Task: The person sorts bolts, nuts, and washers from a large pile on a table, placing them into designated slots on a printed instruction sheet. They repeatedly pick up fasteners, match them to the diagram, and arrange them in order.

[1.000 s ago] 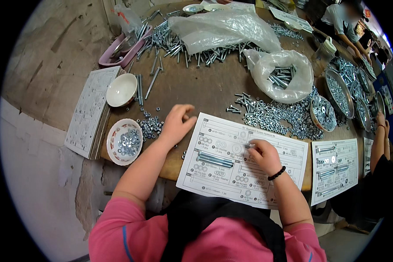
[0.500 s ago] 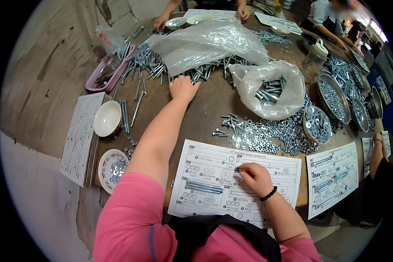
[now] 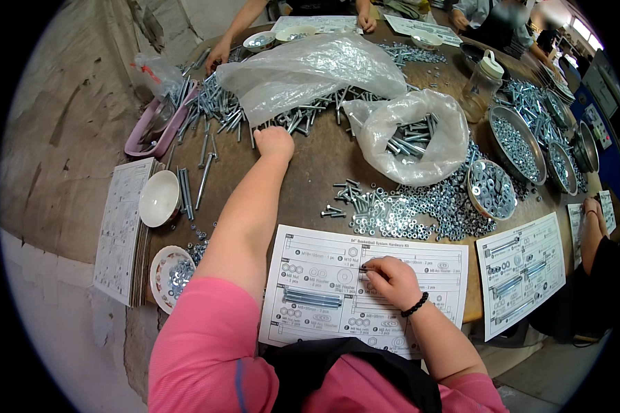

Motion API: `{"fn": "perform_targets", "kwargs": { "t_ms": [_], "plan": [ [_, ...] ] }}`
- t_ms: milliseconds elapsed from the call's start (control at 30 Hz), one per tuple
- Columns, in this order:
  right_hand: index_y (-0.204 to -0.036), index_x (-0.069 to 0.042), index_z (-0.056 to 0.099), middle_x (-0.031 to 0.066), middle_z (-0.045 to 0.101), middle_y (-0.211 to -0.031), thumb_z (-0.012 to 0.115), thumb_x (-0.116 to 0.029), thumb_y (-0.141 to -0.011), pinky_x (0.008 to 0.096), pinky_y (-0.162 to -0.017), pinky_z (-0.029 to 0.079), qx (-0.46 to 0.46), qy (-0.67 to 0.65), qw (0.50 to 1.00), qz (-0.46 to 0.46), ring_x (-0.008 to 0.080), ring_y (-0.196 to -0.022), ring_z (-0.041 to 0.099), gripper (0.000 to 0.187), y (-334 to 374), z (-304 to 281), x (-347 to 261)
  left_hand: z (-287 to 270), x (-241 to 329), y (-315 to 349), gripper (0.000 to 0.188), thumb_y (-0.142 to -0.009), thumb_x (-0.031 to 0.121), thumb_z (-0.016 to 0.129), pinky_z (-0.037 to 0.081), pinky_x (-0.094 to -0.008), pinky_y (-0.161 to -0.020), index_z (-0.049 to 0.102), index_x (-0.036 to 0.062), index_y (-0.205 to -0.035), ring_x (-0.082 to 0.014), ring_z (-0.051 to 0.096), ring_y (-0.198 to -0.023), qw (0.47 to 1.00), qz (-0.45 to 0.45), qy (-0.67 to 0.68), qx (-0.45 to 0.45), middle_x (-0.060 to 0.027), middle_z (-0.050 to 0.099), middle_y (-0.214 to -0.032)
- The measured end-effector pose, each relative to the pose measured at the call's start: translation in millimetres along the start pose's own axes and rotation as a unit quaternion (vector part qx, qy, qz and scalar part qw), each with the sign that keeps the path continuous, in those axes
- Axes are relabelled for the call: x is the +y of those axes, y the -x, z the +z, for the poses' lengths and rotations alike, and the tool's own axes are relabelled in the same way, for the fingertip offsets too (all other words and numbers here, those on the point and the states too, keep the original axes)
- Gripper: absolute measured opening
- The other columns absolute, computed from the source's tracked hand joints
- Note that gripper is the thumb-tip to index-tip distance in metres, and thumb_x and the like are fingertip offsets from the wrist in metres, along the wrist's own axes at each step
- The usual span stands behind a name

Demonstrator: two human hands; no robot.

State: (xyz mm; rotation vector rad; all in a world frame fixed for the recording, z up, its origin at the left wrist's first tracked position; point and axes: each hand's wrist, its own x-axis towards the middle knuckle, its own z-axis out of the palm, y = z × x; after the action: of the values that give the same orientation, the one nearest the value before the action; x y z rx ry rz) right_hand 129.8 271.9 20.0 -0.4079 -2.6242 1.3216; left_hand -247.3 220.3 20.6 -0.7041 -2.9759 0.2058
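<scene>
My left hand (image 3: 274, 143) is at the near edge of a heap of long bolts (image 3: 310, 117), partly covered by a clear plastic bag. Its fingers are curled down among the bolts; what they hold is hidden. My right hand (image 3: 395, 283) rests on a printed sheet (image 3: 282, 265) with hardware drawings, its fingers bent and slightly apart, with nothing visible in them. A row of several long bolts (image 3: 312, 297) lies on the sheet, left of my right hand.
An open plastic bag of bolts (image 3: 362, 141) stands beyond loose nuts (image 3: 406, 220). Bowls of washers (image 3: 492, 189) and nuts (image 3: 517, 148) are right. A white bowl (image 3: 160, 198), stacked sheets (image 3: 120, 227) and a pink basket (image 3: 138, 142) are left. Co-workers' hands (image 3: 218, 56) work across the table.
The whole view has shifted slightly. My left hand stays at the bolt heap, its fingers more curled in. My right hand stays on the sheet.
</scene>
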Motion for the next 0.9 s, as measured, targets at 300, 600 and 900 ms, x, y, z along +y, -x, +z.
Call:
{"fn": "perform_targets", "kwargs": {
  "t_ms": [300,600,900],
  "plan": [
    [-0.092,-0.009,0.063,0.0077,0.061,-0.08,0.058,-0.022,-0.08,0.0337,-0.064,0.047,0.012,-0.012,1.0,-0.007,0.0248,-0.073,0.059,0.018,1,4,6,10,-47,87,0.022,-0.081,0.025,0.051,0.037,-0.0389,-0.076,0.063,0.0076,-0.084,-0.0243,0.059,-0.086,0.993,0.111,-0.007,0.045,-0.0098,0.062,-0.087],
    [-0.093,-0.007,0.063,0.0084,0.062,-0.082,0.057,-0.022,-0.082,0.0327,-0.066,0.047,0.014,-0.016,1.0,-0.002,0.0242,-0.075,0.06,0.019,3,4,0,-15,-77,150,0.015,-0.081,0.02,0.052,0.047,-0.0459,-0.066,0.052,0.0046,-0.084,-0.0345,0.061,-0.073,0.984,0.09,0.122,0.089,-0.0155,0.06,-0.081],
    [-0.127,-0.001,0.041,0.009,0.051,-0.111,0.055,-0.019,-0.088,0.028,-0.082,0.045,-0.053,-0.437,0.892,0.098,0.0153,-0.096,0.053,0.045,5,12,-23,-65,0,259,0.019,-0.082,0.02,0.052,0.044,-0.0475,-0.07,0.05,0.0035,-0.092,-0.0399,0.056,-0.08,0.907,0.247,0.334,-0.068,-0.0207,0.059,-0.082]
  ]
}}
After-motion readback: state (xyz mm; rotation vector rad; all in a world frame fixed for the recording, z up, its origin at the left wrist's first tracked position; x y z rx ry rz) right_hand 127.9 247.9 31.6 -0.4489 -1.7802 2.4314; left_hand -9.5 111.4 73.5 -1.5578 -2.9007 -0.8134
